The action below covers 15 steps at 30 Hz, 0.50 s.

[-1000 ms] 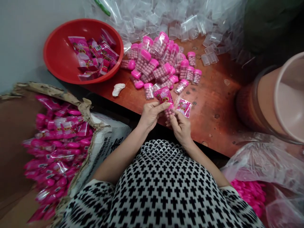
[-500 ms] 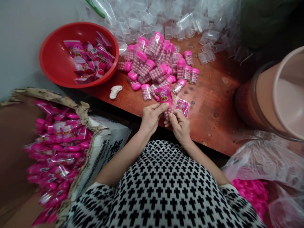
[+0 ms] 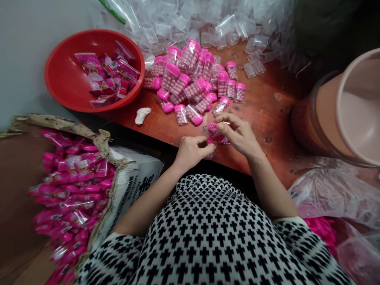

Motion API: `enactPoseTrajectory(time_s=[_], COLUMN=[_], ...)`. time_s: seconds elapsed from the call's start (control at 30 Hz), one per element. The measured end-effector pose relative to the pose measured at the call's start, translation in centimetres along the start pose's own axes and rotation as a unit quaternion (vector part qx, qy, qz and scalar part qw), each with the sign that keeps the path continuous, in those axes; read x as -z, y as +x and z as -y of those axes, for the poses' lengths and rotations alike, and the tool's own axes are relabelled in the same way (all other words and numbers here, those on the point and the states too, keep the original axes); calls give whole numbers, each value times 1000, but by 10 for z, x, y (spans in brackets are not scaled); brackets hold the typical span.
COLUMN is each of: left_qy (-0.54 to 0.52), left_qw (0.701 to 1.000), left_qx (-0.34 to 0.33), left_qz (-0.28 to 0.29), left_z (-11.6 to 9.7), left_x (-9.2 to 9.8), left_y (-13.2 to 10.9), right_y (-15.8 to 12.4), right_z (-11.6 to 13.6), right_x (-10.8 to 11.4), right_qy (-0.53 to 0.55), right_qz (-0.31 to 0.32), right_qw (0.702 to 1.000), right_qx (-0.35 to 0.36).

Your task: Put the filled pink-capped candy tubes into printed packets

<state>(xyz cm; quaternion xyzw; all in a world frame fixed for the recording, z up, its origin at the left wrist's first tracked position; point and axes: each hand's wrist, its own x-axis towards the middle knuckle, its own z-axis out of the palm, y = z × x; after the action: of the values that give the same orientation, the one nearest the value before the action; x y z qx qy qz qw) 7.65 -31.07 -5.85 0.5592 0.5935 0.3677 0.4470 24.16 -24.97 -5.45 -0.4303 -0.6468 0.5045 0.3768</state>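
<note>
My left hand (image 3: 193, 151) is closed, thumb and forefinger pinched round a small clear jar of pink balls (image 3: 209, 156) at the table's front edge. Most of that jar is hidden by the fingers. A printed pink wrapper (image 3: 212, 134) shows just above the pinch. Over it hovers my right hand (image 3: 240, 133), thumb and forefinger apart; I cannot tell whether its fingertips touch the wrapper. Beyond both hands lies a heap of pink-capped clear jars (image 3: 194, 88) filled with pink balls.
A red bowl (image 3: 63, 91) of printed wrappers stands at the back left. Below it, a torn cardboard box (image 3: 120, 178) holds many wrapped pink jars (image 3: 74, 198). Clear empty jars (image 3: 190, 23) pile up behind. A large tub (image 3: 323, 114) and plastic bag (image 3: 329, 190) are right.
The wrapped jar has come down from between both hands into the left hand's pinch. My right hand has let go, lifted up and right, and opened its fingers. The view shifts slightly.
</note>
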Motion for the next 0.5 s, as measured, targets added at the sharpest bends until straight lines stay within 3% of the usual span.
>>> enactPoseTrajectory(time_s=[0.07,0.1,0.2,0.27,0.4,0.5], left_qy=[10,-7,-114,-230,-435,-486], left_qw=[1000,1000,992,968,886,859], left_qx=[-7,-1,50,93,131,136], left_qz=[7,9,-1,-27,-91,-89], left_z=[0,2,7,11,12,9], left_x=[0,0,1,1,-3,-7], left_y=[-2,-3,-4,-1,8,11], right_y=[9,11,5,-8,-37,-49], right_z=[3,2,-4,-9,-18,-19], right_x=[-2,-6,-18,-26,-42,-51], right_qy=[12,19,36,59,184,241], right_qz=[30,14,-103,-146,-51,-38], right_qw=[999,1000,994,987,977,957], right_qx=[-6,-11,-10,-10,-98,-154])
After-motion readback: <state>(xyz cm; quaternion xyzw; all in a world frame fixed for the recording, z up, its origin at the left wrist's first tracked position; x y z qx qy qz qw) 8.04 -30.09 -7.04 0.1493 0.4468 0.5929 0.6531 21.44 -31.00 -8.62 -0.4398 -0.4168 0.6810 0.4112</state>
